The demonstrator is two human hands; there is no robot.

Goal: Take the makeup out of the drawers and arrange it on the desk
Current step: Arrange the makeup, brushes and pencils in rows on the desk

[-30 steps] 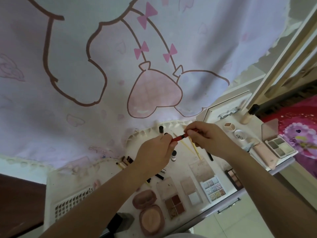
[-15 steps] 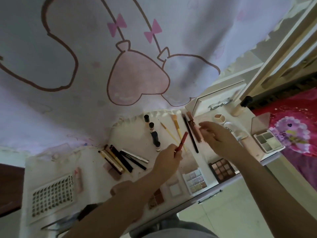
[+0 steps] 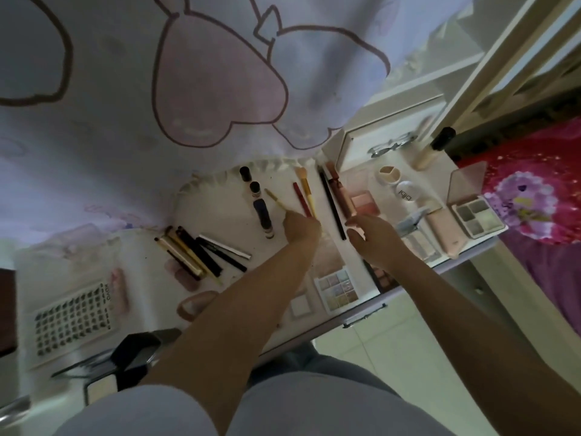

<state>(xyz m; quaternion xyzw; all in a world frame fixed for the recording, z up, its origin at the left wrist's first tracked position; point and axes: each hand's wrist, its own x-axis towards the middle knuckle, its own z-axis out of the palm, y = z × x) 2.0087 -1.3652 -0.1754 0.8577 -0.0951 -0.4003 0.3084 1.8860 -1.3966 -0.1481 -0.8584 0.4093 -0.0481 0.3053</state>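
Note:
My left hand (image 3: 300, 229) pinches the near end of a slim red makeup pencil (image 3: 300, 199), which lies low on the white desk (image 3: 147, 297) beside a yellow-handled brush (image 3: 306, 190). A thin yellow brush (image 3: 276, 201) lies just left of them, and a long black pencil (image 3: 331, 206) just right. My right hand (image 3: 372, 236) hovers over the desk to the right, fingers relaxed and holding nothing. Open eyeshadow palettes (image 3: 338, 287) lie near the front edge, partly hidden by my forearms.
A small white drawer box (image 3: 390, 133) stands at the back right. Dark tubes (image 3: 261, 206), a bundle of gold and black pens (image 3: 195, 256), a lash tray (image 3: 72, 319), a grey palette (image 3: 474, 214) and a round compact (image 3: 407, 193) crowd the desk. A curtain (image 3: 188, 89) hangs behind.
My left hand carried the red pencil forward and lowered it beside the yellow brush. My right hand let go of the pencil and drew back to the right. The view tilted downward.

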